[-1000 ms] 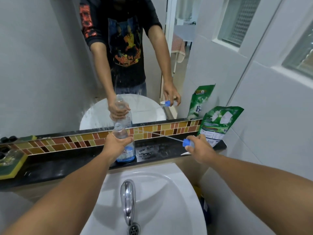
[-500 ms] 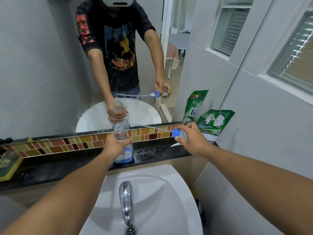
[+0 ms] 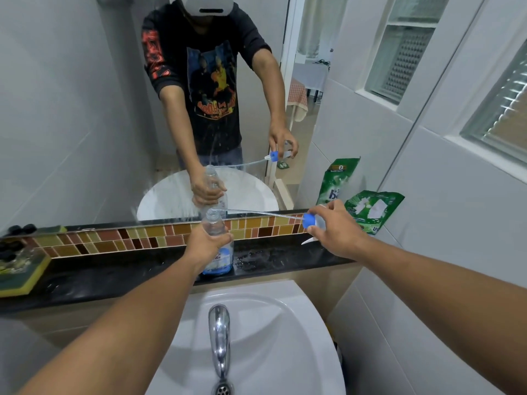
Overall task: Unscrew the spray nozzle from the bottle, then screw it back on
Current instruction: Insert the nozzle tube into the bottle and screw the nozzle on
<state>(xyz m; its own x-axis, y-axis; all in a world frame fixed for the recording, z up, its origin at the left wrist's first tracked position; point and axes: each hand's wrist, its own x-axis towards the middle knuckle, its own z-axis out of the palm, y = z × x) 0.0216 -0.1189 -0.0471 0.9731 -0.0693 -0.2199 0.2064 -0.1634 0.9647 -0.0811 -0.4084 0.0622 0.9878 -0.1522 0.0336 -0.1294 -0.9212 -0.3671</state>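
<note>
The bottle (image 3: 217, 246) stands upright on the black worktop (image 3: 114, 276) behind the sink (image 3: 256, 323), its neck uncapped, with the left hand (image 3: 206, 246) wrapped around its middle. The right hand (image 3: 335, 230) is closed on the nozzle (image 3: 310, 220), held off to the right of the bottle and level with its mouth, blue collar facing left. The nozzle's thin tube (image 3: 256, 212) runs sideways back to the bottle's open neck, and a green pouch (image 3: 373, 209) leans against the wall just beyond the right hand.
</note>
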